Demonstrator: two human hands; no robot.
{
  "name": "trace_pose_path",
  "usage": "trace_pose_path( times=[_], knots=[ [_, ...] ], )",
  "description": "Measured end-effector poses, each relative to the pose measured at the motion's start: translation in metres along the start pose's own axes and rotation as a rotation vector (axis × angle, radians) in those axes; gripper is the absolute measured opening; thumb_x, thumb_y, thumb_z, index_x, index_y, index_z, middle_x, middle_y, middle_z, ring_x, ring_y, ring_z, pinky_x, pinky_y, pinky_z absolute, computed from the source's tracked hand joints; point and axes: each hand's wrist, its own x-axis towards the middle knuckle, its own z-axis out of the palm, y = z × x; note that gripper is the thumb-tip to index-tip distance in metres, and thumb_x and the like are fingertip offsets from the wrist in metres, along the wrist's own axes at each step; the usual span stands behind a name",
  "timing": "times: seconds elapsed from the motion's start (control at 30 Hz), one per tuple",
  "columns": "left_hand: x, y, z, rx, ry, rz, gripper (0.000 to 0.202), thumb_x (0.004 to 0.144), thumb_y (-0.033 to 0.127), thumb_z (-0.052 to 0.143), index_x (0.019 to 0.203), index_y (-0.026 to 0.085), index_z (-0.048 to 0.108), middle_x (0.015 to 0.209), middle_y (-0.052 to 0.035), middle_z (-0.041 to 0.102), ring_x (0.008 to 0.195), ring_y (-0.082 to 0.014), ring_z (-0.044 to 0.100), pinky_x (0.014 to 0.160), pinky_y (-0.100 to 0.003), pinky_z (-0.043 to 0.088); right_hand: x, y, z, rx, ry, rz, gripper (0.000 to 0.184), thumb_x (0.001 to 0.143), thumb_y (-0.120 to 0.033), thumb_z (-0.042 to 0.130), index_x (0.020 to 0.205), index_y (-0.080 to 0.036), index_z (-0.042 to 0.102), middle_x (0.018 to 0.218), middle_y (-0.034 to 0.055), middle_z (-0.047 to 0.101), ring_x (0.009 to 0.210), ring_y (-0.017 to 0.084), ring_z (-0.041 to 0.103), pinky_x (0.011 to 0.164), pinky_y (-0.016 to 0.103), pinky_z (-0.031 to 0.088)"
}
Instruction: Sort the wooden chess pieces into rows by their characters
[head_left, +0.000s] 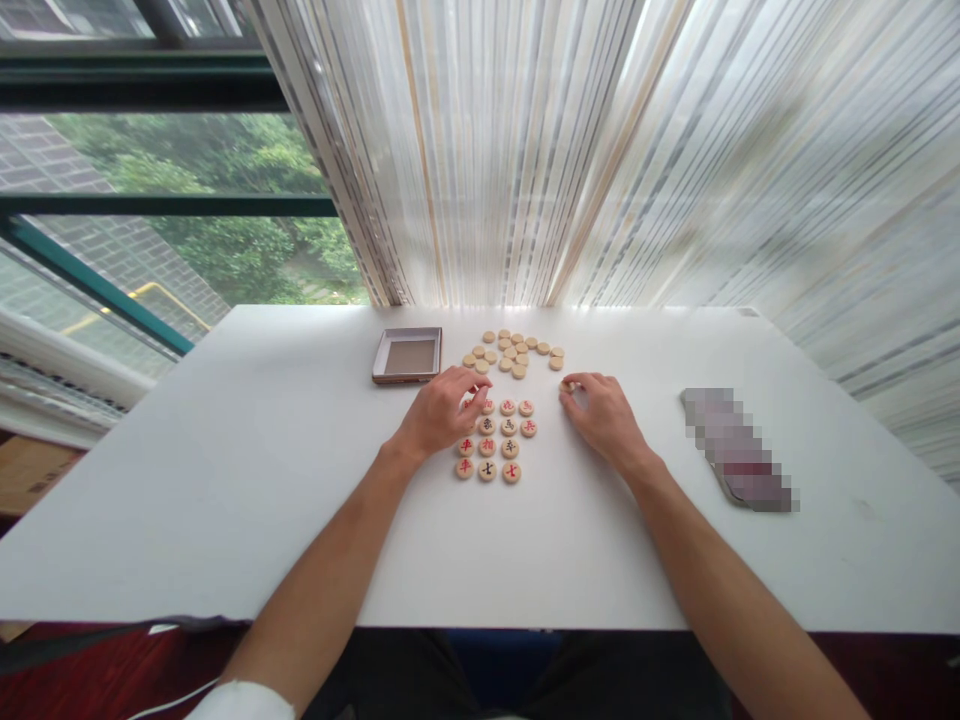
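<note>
Round wooden xiangqi pieces with red and black characters stand in rows, among them a black-marked piece [487, 470] and a red-marked piece [511, 472] at the near end. My left hand [442, 412] is over the left side of these rows, thumb and forefinger a little apart, hiding some pieces. To the right of the rows, my right hand [604, 412] pinches a xiangqi piece [566, 386] between thumb and fingers, close to the tabletop. Beyond both hands lies a loose cluster of blank-side-up pieces [519, 371], a few of them touching or overlapping.
An open shallow box [381, 358] sits on the white table [225, 480] at the back left. On the right lies a blurred, pixelated flat object [739, 450]. A striped curtain [510, 150] hangs along the far edge, with a window at left.
</note>
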Motion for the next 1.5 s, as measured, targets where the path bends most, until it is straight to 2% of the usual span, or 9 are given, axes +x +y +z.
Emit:
trace_pose_path(
  times=[0.13, 0.3, 0.47, 0.6, 0.7, 1.03, 1.23, 1.4, 1.5],
  knots=[
    [-0.001, 0.002, -0.001, -0.009, -0.021, 0.004, 0.015, 0.095, 0.02, 0.051, 0.1, 0.02, 0.064, 0.092, -0.0054, 0.069, 0.087, -0.0189, 0.064, 0.085, -0.033, 0.052, 0.0, -0.008, -0.002, 0.071, -0.014, 0.01, 0.022, 0.094, -0.034, 0.051, 0.103, -0.02, 0.067, 0.096, 0.0094, 0.07, 0.094, 0.027, 0.06, 0.088, 0.043, 0.048],
    [-0.002, 0.009, 0.003, -0.016, -0.053, 0.016, 0.013, 0.095, 0.021, 0.053, 0.102, 0.019, 0.064, 0.094, -0.0051, 0.068, 0.084, -0.0173, 0.064, 0.082, -0.031, 0.052, -0.003, -0.025, -0.007, 0.4, -0.057, 0.034, 0.023, 0.094, -0.04, 0.055, 0.103, -0.022, 0.065, 0.103, 0.0058, 0.071, 0.087, 0.02, 0.066, 0.078, 0.035, 0.054],
    [-0.004, 0.021, 0.008, -0.045, -0.093, 0.053, 0.016, 0.095, 0.029, 0.057, 0.108, 0.021, 0.063, 0.101, -0.004, 0.069, 0.08, -0.0152, 0.065, 0.081, -0.03, 0.053, -0.01, -0.046, -0.009, 0.667, -0.13, 0.022, 0.028, 0.093, -0.045, 0.06, 0.107, -0.021, 0.065, 0.104, 0.0061, 0.071, 0.089, 0.019, 0.067, 0.083, 0.034, 0.056],
    [-0.004, 0.026, 0.009, -0.077, -0.124, 0.064, 0.027, 0.093, 0.03, 0.062, 0.119, 0.024, 0.059, 0.111, -0.0044, 0.067, 0.082, -0.0153, 0.066, 0.079, -0.029, 0.054, -0.013, -0.052, -0.006, 0.865, -0.243, 0.053, 0.032, 0.09, -0.049, 0.065, 0.103, -0.02, 0.064, 0.104, 0.0073, 0.071, 0.092, 0.02, 0.069, 0.086, 0.035, 0.057],
    [-0.005, 0.026, 0.009, -0.085, -0.122, 0.073, 0.026, 0.093, 0.03, 0.062, 0.118, 0.024, 0.06, 0.111, -0.004, 0.068, 0.083, -0.015, 0.066, 0.079, -0.028, 0.054, -0.014, -0.054, -0.005, 0.954, -0.277, 0.08, 0.032, 0.087, -0.049, 0.068, 0.1, -0.02, 0.064, 0.101, 0.007, 0.072, 0.092, 0.021, 0.069, 0.084, 0.035, 0.058],
    [-0.005, 0.026, 0.011, -0.157, -0.068, 0.135, 0.016, 0.095, 0.031, 0.061, 0.107, 0.02, 0.064, 0.101, -0.002, 0.071, 0.074, -0.0106, 0.065, 0.074, -0.024, 0.053, -0.018, -0.059, -0.005, 1.003, -0.333, 0.066, 0.026, 0.09, -0.045, 0.066, 0.099, -0.021, 0.065, 0.094, 0.006, 0.073, 0.089, 0.021, 0.07, 0.079, 0.033, 0.057],
    [-0.005, 0.03, 0.012, -0.14, -0.055, 0.133, 0.019, 0.095, 0.033, 0.06, 0.108, 0.02, 0.065, 0.099, -0.0029, 0.073, 0.079, -0.0123, 0.067, 0.073, -0.024, 0.053, -0.018, -0.06, -0.008, 0.976, -0.33, 0.058, 0.026, 0.093, -0.046, 0.062, 0.098, -0.02, 0.065, 0.09, 0.0048, 0.072, 0.082, 0.018, 0.069, 0.075, 0.031, 0.057],
    [-0.006, 0.03, 0.013, -0.135, -0.057, 0.128, 0.021, 0.095, 0.035, 0.06, 0.108, 0.02, 0.067, 0.094, -0.0024, 0.073, 0.072, -0.0107, 0.065, 0.072, -0.023, 0.052, -0.018, -0.059, -0.007, 0.948, -0.327, 0.069, 0.026, 0.094, -0.046, 0.061, 0.098, -0.02, 0.065, 0.087, 0.004, 0.072, 0.078, 0.017, 0.068, 0.073, 0.03, 0.056],
    [-0.006, 0.03, 0.012, -0.14, -0.061, 0.122, 0.022, 0.094, 0.035, 0.063, 0.108, 0.02, 0.067, 0.092, -0.0015, 0.072, 0.069, -0.0104, 0.064, 0.071, -0.023, 0.052, -0.018, -0.059, -0.006, 0.963, -0.339, 0.061, 0.026, 0.093, -0.045, 0.063, 0.1, -0.021, 0.065, 0.092, 0.005, 0.072, 0.083, 0.019, 0.069, 0.076, 0.032, 0.057]
  ],
)
